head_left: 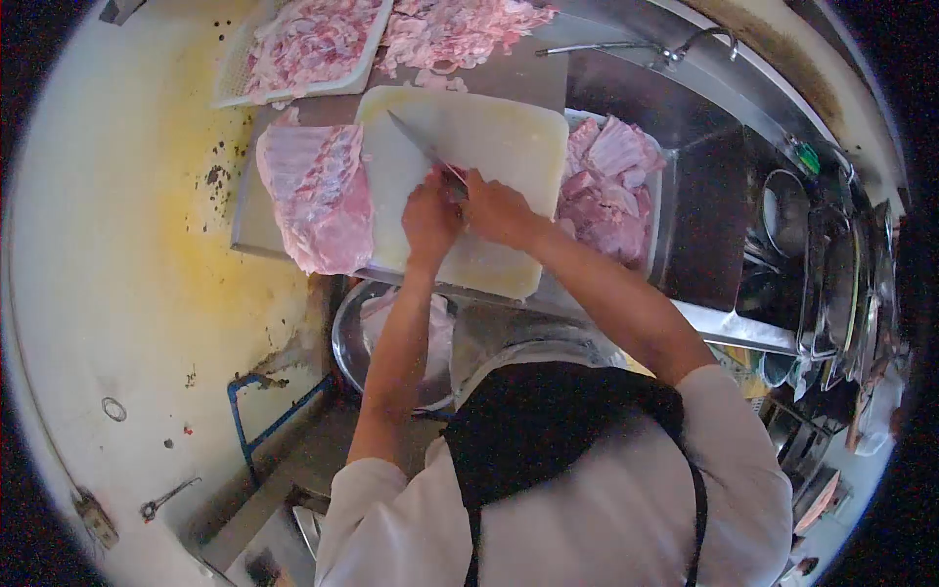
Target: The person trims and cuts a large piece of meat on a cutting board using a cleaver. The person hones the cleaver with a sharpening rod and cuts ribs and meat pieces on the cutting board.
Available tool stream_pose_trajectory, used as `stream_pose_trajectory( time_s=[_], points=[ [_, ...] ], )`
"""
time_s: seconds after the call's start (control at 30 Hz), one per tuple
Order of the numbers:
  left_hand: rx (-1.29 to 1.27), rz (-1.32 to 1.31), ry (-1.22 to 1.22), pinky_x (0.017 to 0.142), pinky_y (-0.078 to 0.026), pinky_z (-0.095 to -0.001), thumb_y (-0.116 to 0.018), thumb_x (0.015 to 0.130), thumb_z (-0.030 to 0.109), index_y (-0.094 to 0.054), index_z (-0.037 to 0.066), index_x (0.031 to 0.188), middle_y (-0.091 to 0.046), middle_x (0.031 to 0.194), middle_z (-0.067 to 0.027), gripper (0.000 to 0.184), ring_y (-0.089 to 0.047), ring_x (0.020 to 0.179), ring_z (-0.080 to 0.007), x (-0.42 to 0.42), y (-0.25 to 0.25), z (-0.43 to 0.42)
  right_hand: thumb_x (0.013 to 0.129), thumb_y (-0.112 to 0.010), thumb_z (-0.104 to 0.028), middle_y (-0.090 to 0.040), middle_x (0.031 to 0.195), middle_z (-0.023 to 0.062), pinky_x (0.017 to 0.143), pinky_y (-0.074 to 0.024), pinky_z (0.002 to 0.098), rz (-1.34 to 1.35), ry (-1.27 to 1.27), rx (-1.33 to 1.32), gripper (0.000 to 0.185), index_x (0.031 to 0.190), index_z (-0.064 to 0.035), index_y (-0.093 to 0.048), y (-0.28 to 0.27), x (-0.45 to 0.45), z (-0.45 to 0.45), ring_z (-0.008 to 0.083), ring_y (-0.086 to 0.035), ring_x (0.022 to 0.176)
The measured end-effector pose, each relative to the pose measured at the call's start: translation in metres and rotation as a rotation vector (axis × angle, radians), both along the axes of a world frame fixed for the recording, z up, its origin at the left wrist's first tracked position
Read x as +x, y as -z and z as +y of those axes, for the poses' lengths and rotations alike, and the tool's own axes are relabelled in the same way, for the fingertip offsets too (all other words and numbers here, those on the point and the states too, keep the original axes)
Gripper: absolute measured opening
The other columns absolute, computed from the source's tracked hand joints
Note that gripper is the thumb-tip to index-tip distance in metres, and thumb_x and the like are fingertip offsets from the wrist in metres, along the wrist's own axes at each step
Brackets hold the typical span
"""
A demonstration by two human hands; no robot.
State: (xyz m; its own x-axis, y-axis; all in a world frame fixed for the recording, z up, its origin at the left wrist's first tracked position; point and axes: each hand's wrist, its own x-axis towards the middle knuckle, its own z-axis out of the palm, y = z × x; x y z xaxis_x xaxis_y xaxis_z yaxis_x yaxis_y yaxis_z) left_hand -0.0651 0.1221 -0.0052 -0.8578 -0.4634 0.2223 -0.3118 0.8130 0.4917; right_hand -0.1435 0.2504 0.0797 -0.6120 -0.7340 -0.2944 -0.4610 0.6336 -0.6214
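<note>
A knife is gripped in my right hand, its blade slanting up and left over a white cutting board. Close beside it, my left hand is closed near the knife's handle end. A bit of red shows between the two hands, too small to name, and what the left fingers hold is hidden. Left of the board lies a large slab of raw ribs, its edge against the board. To the right, a white tray holds several pieces of raw meat.
A white basket of meat trimmings stands at the back left, with a loose heap of trimmings beside it. Below the counter, a metal bowl contains pale meat. A faucet and sink are right; a wall stands left.
</note>
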Motion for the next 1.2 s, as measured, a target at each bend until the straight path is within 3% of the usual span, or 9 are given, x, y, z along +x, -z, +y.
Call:
stream_pose_trajectory(
  time_s=[0.23,0.33,0.5,0.63,0.77,0.83,0.9,1.07,1.2],
  points=[
    [0.178,0.1,-0.204,0.073,-0.048,-0.0469,-0.068,0.073,0.009,-0.062,0.005,0.089,-0.065,0.08,-0.0133,0.018,-0.063,0.081,-0.035,0.055,-0.017,-0.07,0.096,-0.052,-0.029,-0.066,0.096,0.0267,0.079,-0.0502,0.0559,-0.159,0.046,0.22,0.049,0.133,0.0007,-0.042,-0.011,0.068,0.171,0.0468,-0.064,0.09],
    [-0.25,0.004,-0.015,0.085,-0.047,-0.048,-0.066,0.073,0.006,-0.062,0.005,0.094,-0.066,0.087,-0.0134,0.021,-0.061,0.093,-0.0365,0.058,-0.047,-0.076,0.095,-0.056,-0.03,-0.066,0.099,0.0261,0.082,-0.0498,0.0526,-0.369,0.079,0.168,0.051,0.133,0.001,-0.043,-0.02,0.067,0.221,0.0457,-0.064,0.091],
    [-0.062,0.261,0.53,0.102,-0.043,-0.0444,-0.064,0.074,0.002,-0.064,0.013,0.11,-0.061,0.118,-0.013,0.037,-0.059,0.105,-0.0344,0.002,-0.052,0.009,0.094,-0.059,-0.028,-0.066,0.1,0.0278,0.083,-0.0489,0.0508,-0.298,0.279,-0.064,0.049,0.131,0.0011,-0.045,0.01,0.073,0.25,0.0446,-0.064,0.093],
    [-0.264,0.004,0.716,0.086,-0.047,-0.0471,-0.065,0.076,0.006,-0.063,0.014,0.101,-0.065,0.106,-0.011,0.026,-0.059,0.101,-0.035,-0.032,-0.035,0.038,0.092,-0.063,-0.023,-0.066,0.091,0.0251,0.073,-0.0487,0.0445,-0.171,0.391,-0.319,0.04,0.121,0.0024,-0.051,0.025,0.065,0.237,0.0383,-0.065,0.08],
    [-0.29,-0.224,0.733,0.072,-0.047,-0.0441,-0.063,0.084,0.011,-0.059,0.01,0.092,-0.063,0.087,-0.008,0.009,-0.06,0.08,-0.0285,-0.054,-0.03,0.008,0.096,-0.057,-0.033,-0.065,0.098,0.0299,0.083,-0.0474,0.0553,-0.099,0.268,-0.122,0.057,0.137,0.0033,-0.041,0.047,0.063,0.236,0.0495,-0.062,0.093],
    [0.603,-0.109,0.616,0.068,-0.046,-0.0397,-0.061,0.089,0.012,-0.055,0.007,0.088,-0.058,0.079,-0.0051,0.008,-0.056,0.073,-0.0227,-0.058,-0.016,-0.019,0.096,-0.056,-0.035,-0.065,0.098,0.0304,0.083,-0.0476,0.0559,-0.099,0.3,-0.121,0.059,0.137,0.0035,-0.04,0.049,0.073,0.238,0.0506,-0.061,0.092],
    [0.855,0.02,0.497,0.064,-0.046,-0.0351,-0.061,0.092,0.013,-0.052,0.005,0.086,-0.055,0.074,-0.0027,0.014,-0.054,0.069,-0.018,-0.057,-0.018,-0.031,0.095,-0.055,-0.036,-0.065,0.096,0.0301,0.082,-0.0483,0.0563,-0.142,0.307,-0.168,0.058,0.135,0.0033,-0.041,0.049,0.075,0.24,0.051,-0.061,0.09],
    [0.209,0.164,0.243,0.052,-0.046,-0.0283,-0.064,0.091,0.008,-0.051,0.001,0.086,-0.062,0.064,-0.0079,0.016,-0.058,0.054,-0.0157,-0.061,-0.105,-0.031,0.094,-0.056,-0.032,-0.065,0.092,0.0287,0.079,-0.0478,0.0554,-0.169,0.272,-0.122,0.057,0.136,0.0036,-0.039,0.05,0.072,0.241,0.0494,-0.062,0.087],
    [0.548,0.229,0.148,0.049,-0.044,-0.0281,-0.068,0.089,0.012,-0.052,0.001,0.087,-0.06,0.063,-0.0057,0.02,-0.055,0.052,-0.0109,-0.056,-0.143,-0.012,0.093,-0.06,-0.026,-0.065,0.083,0.0261,0.073,-0.0472,0.0512,-0.082,0.257,-0.187,0.064,0.144,0.0034,-0.034,0.067,0.07,0.247,0.0456,-0.063,0.08]
  ],
)
